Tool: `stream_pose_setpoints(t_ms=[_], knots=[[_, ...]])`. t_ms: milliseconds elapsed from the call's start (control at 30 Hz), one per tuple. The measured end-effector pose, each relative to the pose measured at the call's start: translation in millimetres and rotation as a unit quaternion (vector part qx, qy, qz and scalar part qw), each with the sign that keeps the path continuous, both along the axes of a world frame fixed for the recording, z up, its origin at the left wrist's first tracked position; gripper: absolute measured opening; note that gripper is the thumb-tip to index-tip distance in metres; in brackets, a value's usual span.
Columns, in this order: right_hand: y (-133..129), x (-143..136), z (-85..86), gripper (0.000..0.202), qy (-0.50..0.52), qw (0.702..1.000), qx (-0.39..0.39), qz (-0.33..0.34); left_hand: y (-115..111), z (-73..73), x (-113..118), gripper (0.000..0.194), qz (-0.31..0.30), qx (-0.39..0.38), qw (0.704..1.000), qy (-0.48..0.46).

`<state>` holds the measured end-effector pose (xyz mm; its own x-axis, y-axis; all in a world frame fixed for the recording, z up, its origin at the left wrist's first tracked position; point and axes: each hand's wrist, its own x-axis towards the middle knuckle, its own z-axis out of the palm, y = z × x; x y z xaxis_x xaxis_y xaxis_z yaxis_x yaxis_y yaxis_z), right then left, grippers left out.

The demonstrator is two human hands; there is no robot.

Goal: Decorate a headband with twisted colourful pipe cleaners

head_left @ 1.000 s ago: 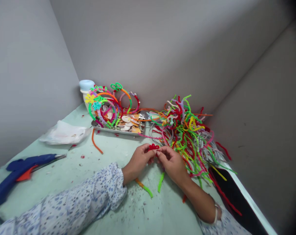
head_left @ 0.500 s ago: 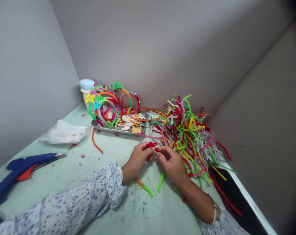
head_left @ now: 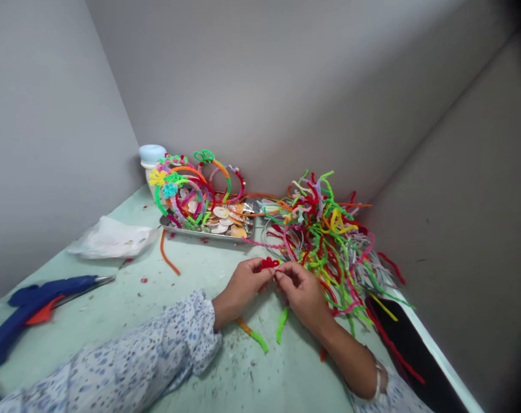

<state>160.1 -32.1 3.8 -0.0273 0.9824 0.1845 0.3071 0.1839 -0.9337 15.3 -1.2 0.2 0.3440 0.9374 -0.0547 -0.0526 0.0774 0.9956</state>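
Note:
A small looped red pipe-cleaner piece (head_left: 269, 263) is pinched between my two hands above the table. My left hand (head_left: 244, 285) grips it from the left, fingers closed. From the right, my right hand (head_left: 301, 291) pinches the same piece, its fingertips nearly touching those of the left. Under the hands, a green and orange pipe-cleaner strip (head_left: 252, 335) and a green end (head_left: 282, 326) stick out toward me; how they join is hidden by the hands.
A metal tray (head_left: 204, 233) holds decorated hoops (head_left: 187, 198) and flat pieces. Tangled pipe cleaners (head_left: 333, 241) lie at right, beside a black object (head_left: 415, 355). At left are a blue glue gun (head_left: 41, 301), a plastic bag (head_left: 114, 238) and a light-blue-lidded container (head_left: 152, 154).
Both hands and the red piece sit slightly lower in view, and the red loops show more fully between the fingers. The background has shifted slightly with the camera.

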Motion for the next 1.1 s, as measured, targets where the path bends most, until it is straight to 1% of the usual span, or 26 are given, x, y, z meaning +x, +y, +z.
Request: stream_pose_setpoints(t_ms=[133, 233, 333, 433, 533, 633, 733, 833, 967, 1100], knots=[[-0.9, -0.7, 2.2, 0.014, 0.003, 1.0, -0.012, -0.005, 0.1, 1.2, -0.1, 0.01, -0.003, -0.009, 1.0, 0.01], [0.1, -1.8, 2.6, 0.015, 0.012, 0.999, -0.024, -0.031, -1.0, 4.9, -0.5, 0.013, -0.009, -0.015, 1.0, -0.022], [1.6, -2.2, 1.6, 0.017, 0.031, 0.997, -0.026, -0.067, -2.7, 8.0, -1.0, 0.019, -0.036, -0.02, 0.997, -0.066], [1.7, -2.8, 0.6, 0.019, 0.04, 0.995, -0.027, -0.084, -3.2, 7.9, -0.6, 0.018, -0.038, -0.027, 0.996, -0.074], [0.3, -4.1, 1.2, 0.018, 0.044, 0.996, -0.033, -0.073, -1.9, 5.7, 0.2, 0.017, -0.014, -0.026, 0.997, -0.071], [-1.8, -5.2, 3.9, 0.017, 0.056, 0.997, -0.032, -0.042, -0.4, 3.5, 0.2, 0.013, 0.002, -0.023, 0.997, -0.076], [-3.2, -5.1, 7.2, 0.017, 0.084, 0.996, -0.026, -0.022, -0.4, 2.7, -0.7, 0.011, -0.004, -0.018, 0.997, -0.076], [-2.6, -4.2, 8.6, 0.024, 0.092, 0.995, -0.036, -0.029, -1.5, 3.7, -1.4, 0.01, -0.018, -0.009, 0.998, -0.056], [0.6, -2.6, 6.2, 0.018, 0.076, 0.995, -0.058, -0.035, -2.9, 7.2, -1.3, 0.011, -0.02, -0.002, 0.999, -0.036], [2.5, -1.0, 4.4, 0.017, 0.087, 0.993, -0.077, -0.024, -3.4, 8.5, -0.8, 0.01, -0.013, -0.009, 0.999, -0.037]])
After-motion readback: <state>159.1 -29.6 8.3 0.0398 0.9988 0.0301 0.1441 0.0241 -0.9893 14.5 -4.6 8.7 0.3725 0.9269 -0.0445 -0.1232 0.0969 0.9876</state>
